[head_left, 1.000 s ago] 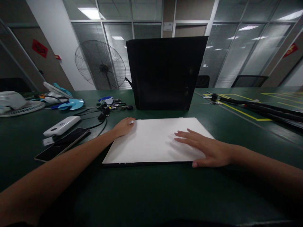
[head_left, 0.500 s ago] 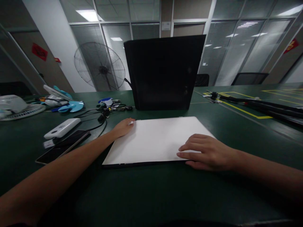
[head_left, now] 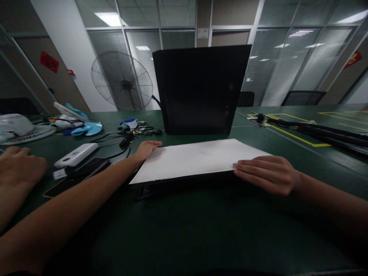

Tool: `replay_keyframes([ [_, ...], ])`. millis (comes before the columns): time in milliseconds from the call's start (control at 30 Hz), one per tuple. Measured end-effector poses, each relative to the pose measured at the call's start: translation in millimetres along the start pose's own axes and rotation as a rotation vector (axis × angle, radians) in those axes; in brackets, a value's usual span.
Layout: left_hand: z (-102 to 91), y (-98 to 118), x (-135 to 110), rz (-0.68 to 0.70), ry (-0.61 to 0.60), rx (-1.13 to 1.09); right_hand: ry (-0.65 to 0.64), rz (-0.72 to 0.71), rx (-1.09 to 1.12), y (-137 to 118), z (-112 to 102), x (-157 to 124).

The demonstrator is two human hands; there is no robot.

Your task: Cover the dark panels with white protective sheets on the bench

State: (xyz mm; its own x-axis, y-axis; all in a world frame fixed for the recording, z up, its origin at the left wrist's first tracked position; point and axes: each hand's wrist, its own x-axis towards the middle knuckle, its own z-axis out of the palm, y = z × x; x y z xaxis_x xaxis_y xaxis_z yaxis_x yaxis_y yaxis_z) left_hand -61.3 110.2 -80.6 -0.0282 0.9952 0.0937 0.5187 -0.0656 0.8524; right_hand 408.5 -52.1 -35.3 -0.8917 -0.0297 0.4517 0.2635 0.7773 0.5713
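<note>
Two hands are on the wht. panel (head_left: 192, 159), mid-table (head_left: 201, 234), tilted w/ its near edge raised over a dk. item (head_left: 143, 193): R hand (head_left: 267, 174) clamped on it at approx. 4 o'clock, L hand (head_left: 146, 150) touching it at approx. 10, can't tell if gripping. Beyond it, at 12 o'clock, stands a blk. box (head_left: 201, 90); a phone (head_left: 79, 176), a wht. device (head_left: 76, 155) & another person's hand (head_left: 23, 165) are at approx. 9.
</note>
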Motion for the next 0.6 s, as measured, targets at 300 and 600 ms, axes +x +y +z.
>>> replay_keyframes([
  [300,-5.9,0,-11,0.102,-0.311,-0.190,0.153,0.152,-0.227,30,-3,-16],
  [600,-9.0,-7,-9,0.159,-0.443,-0.271,0.187,0.264,-0.307,39,4,-32],
])
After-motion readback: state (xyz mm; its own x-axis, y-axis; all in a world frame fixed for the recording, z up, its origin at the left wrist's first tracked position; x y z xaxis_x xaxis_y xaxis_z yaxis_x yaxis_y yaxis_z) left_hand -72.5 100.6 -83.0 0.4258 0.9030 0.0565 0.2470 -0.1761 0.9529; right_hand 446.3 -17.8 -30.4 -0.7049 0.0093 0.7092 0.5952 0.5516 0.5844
